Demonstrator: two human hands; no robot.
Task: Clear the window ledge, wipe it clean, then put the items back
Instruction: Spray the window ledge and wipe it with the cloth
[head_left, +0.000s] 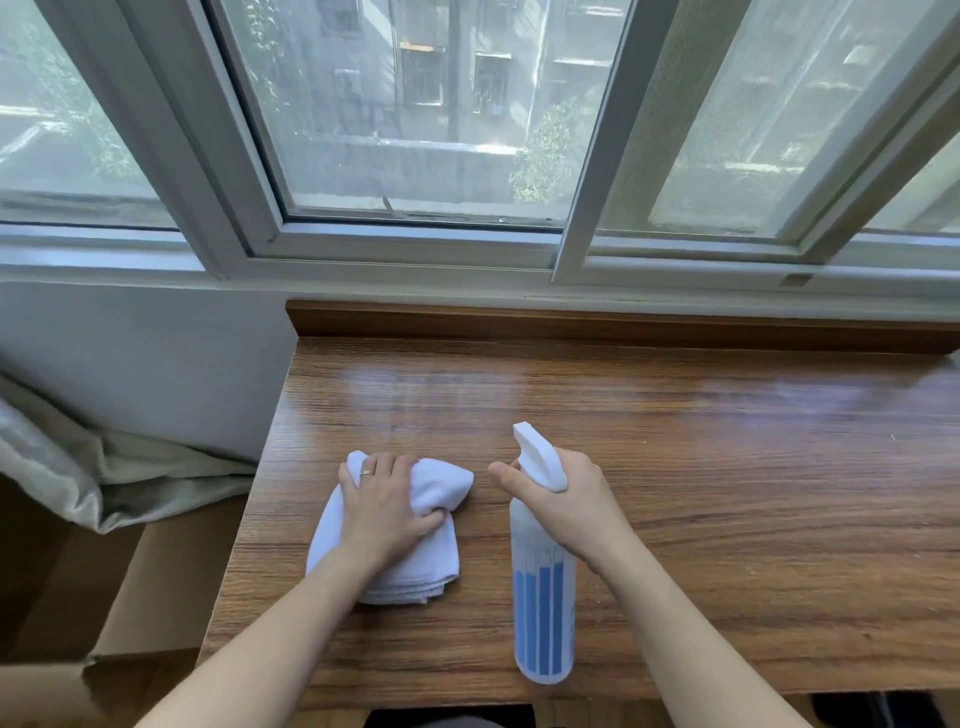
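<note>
My right grip (558, 499) is wrapped round the neck of the spray bottle (543, 597), forefinger out front by the trigger, white nozzle poking forward and a touch left, toward the glass. The bottle's long axis runs straight back from that grip toward me, blue liquid sitting in the lower half. My left grip (382, 506) is pressed down on the white cloth (431, 551), fingers curled over the bunched front fold, thumb tucked in at the right; the rest of the cloth trails back under my wrist. The two grips sit side by side, the cloth just left of the bottle, not touching it.

Out ahead of both grips lies the wooden surface (675, 415), bare as far as I can see, with a pale sheen across the far strip by the raised wooden lip (571, 325) under the window frame (415, 249). That's the bit that matters: the nozzle already points at it, and the cloth grip is the nearer one to the left end. I'd judge it's spray forward next, then push the cloth away from me along the grain.
</note>
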